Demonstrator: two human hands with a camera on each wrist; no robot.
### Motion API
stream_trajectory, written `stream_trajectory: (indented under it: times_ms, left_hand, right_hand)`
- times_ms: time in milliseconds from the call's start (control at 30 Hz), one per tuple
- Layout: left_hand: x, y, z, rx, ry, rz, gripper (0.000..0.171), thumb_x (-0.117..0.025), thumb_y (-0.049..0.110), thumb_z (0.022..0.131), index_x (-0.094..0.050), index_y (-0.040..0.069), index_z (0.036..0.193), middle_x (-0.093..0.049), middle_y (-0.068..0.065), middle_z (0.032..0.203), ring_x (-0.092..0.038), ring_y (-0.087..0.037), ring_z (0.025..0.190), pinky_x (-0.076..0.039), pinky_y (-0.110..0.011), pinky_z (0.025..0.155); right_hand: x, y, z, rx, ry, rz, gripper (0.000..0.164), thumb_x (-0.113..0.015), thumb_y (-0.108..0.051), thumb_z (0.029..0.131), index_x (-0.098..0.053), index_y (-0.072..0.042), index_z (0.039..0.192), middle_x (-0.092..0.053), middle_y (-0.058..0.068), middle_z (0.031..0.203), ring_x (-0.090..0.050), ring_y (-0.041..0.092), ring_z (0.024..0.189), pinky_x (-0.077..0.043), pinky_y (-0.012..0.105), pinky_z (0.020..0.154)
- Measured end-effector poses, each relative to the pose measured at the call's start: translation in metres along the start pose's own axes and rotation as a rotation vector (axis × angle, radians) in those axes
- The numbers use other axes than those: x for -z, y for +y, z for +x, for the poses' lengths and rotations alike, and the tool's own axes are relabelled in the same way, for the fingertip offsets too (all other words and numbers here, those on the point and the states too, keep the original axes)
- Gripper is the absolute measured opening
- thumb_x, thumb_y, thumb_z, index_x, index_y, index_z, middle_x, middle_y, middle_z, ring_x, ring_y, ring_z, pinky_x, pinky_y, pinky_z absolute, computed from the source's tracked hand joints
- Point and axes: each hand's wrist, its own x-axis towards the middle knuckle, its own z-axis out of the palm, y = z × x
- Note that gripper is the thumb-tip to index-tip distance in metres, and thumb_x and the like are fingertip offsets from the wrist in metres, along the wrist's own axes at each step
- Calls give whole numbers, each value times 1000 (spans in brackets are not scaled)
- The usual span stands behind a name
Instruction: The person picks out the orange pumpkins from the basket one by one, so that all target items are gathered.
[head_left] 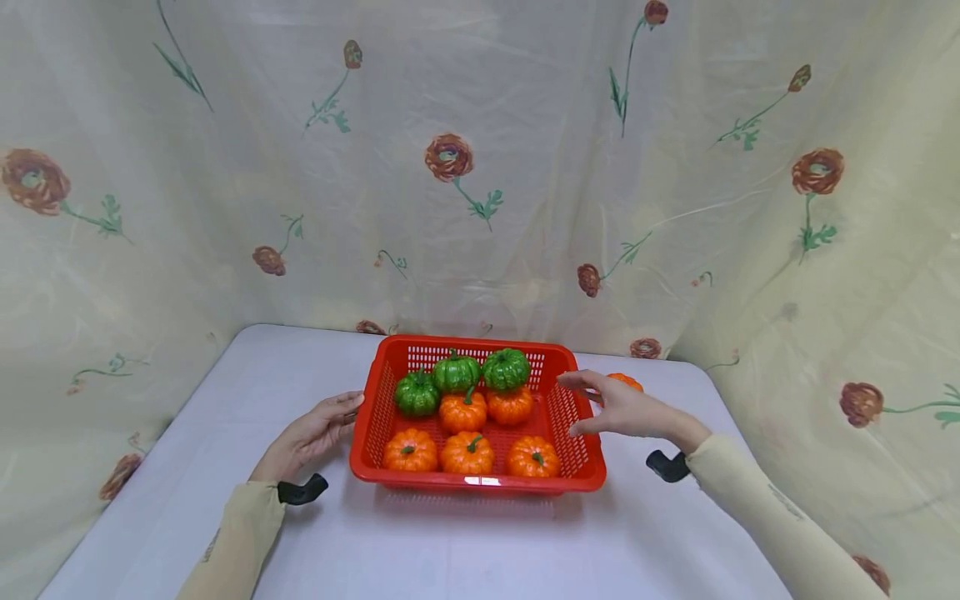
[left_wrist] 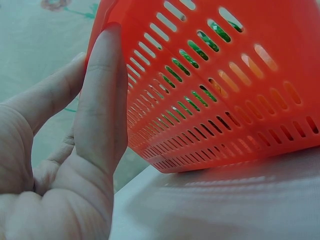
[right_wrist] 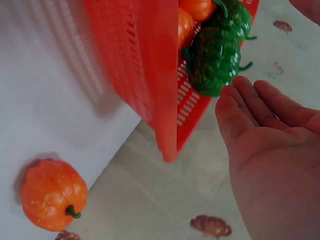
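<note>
A red plastic basket (head_left: pixel 480 482) with slotted walls holds several small pumpkins: three green pumpkins (head_left: pixel 456 372) toward the back, and orange pumpkins (head_left: pixel 467 452) in the middle and along the front. At the basket's left rim is my left hand (head_left: pixel 318 429), its nearly straight fingertips touching the edge; in the left wrist view, one finger (left_wrist: pixel 100 95) lies against the outer wall. My right hand (head_left: pixel 622 406) hovers by the right rim, thumb and fingers apart, with nothing between them. Beyond it, an orange pumpkin (head_left: pixel 626 381) sits outside the basket, partly hidden by that hand.
The basket is on a white-covered table (head_left: pixel 450 550). Flower-printed curtains (head_left: pixel 487 250) hang behind the table and along both sides. A black strap piece (head_left: pixel 302 490) sits at the left wrist, and another black piece (head_left: pixel 667 466) at the right.
</note>
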Motion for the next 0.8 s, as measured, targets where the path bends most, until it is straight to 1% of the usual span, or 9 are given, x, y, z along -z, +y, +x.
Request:
stream_trajectory:
  times_ms: [100,200,267,367,467,667,800]
  left_hand:
    - [0,0,0,-4,-8,-2,29,-54,16,99,-46,6,126,-65,-7,114,-67,-16,98,-58,-24,84]
    - [1,-1,0,-5,-16,6,33,-53,15,99,-43,5,128,-64,-7,114,-67,-16,98,-58,-24,84]
    - [2,-2,0,-2,-22,9,35,-52,15,100,-40,4,131,-64,-7,114,-66,-15,99,-58,-23,84]
    - [2,-3,-1,3,-19,6,37,-51,14,100,-38,2,132,-64,-7,114,-66,-15,98,-58,-23,83]
    - [1,-3,-1,8,-11,0,36,-52,14,100,-39,3,132,-64,-7,114,-67,-16,99,-58,-24,83]
    - [0,-1,1,-2,-13,6,31,-53,14,99,-44,4,127,-64,-7,113,-67,-15,98,-58,-24,84]
    - [-1,0,1,-7,-18,4,28,-52,14,100,-46,5,125,-64,-7,113,-67,-15,98,-58,-23,84]
  right_hand:
    - [-6,-6,3,-10,-59,-29,76,-79,-34,79,-42,-12,141,-46,12,144,-38,37,136,-47,55,103]
    - [-13,-9,7,-8,-111,-87,74,-80,-35,78,-45,-15,140,-49,8,142,-40,34,133,-49,53,101]
    - [-17,-10,9,-13,-143,-113,73,-80,-34,77,-46,-16,139,-50,6,140,-41,32,133,-47,53,104]
    - [-23,-10,12,-20,-194,-139,72,-80,-33,78,-46,-16,139,-50,5,141,-41,31,133,-42,54,108]
    - [-26,-12,16,-45,-238,-160,71,-80,-31,78,-46,-17,138,-49,5,141,-41,28,133,-41,54,109]
    - [-29,-20,24,-101,-312,-207,70,-81,-27,77,-47,-15,137,-48,9,141,-41,29,132,-45,53,105]
    - [-32,-24,29,-150,-356,-266,70,-82,-27,76,-48,-16,135,-48,7,138,-42,30,130,-52,48,98]
